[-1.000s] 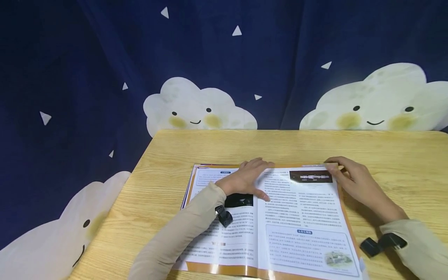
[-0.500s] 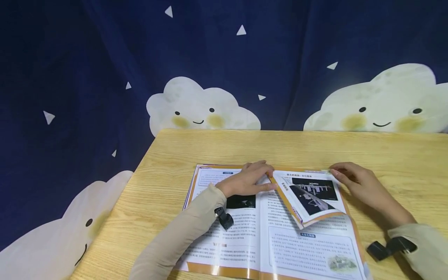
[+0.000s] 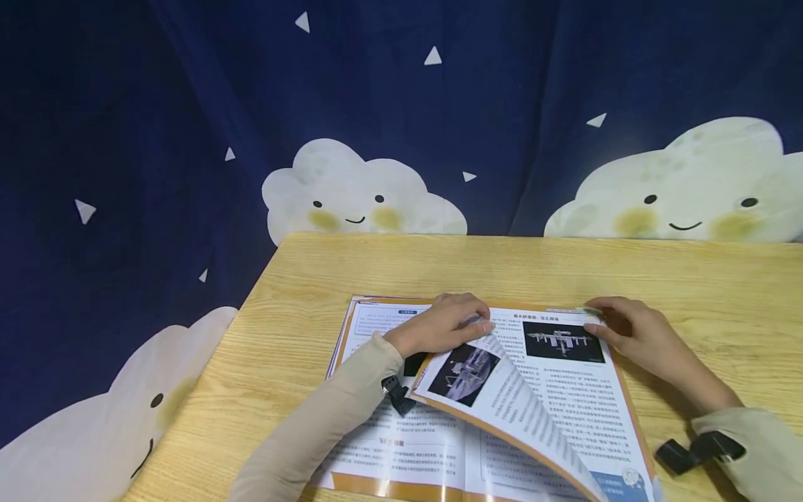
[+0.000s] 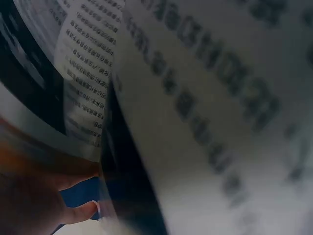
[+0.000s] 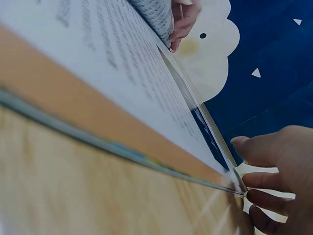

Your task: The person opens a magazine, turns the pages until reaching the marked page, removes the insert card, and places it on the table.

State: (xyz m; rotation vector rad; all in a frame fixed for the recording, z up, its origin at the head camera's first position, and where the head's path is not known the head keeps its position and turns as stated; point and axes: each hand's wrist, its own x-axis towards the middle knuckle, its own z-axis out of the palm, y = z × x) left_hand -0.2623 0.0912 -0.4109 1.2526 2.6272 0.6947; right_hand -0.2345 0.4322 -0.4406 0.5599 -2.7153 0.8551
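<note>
An open magazine (image 3: pixel 577 397) with orange-bordered pages and printed text lies on the wooden table in the head view. My left hand (image 3: pixel 442 324) pinches a loose page (image 3: pixel 502 390) near its top edge, between thumb and fingers. That page is curved over to the left, and a photo of a spacecraft shows on it. The left wrist view has the hand (image 4: pixel 44 205) at lower left, with blurred print filling the rest. At the magazine's top right corner is my right hand (image 3: pixel 652 341), loosely bent; in the right wrist view its fingers (image 5: pixel 264 198) touch the corner, thumb apart.
The wooden table (image 3: pixel 721 293) extends behind and to both sides of the magazine. A dark blue curtain (image 3: pixel 389 84) with printed clouds hangs beyond its far edge. Black straps (image 3: pixel 699 450) are on both wrists.
A page has been lifted from the right side and swung leftward by my left hand, uncovering a spacecraft photo underneath. My right hand has stayed near the top right corner.
</note>
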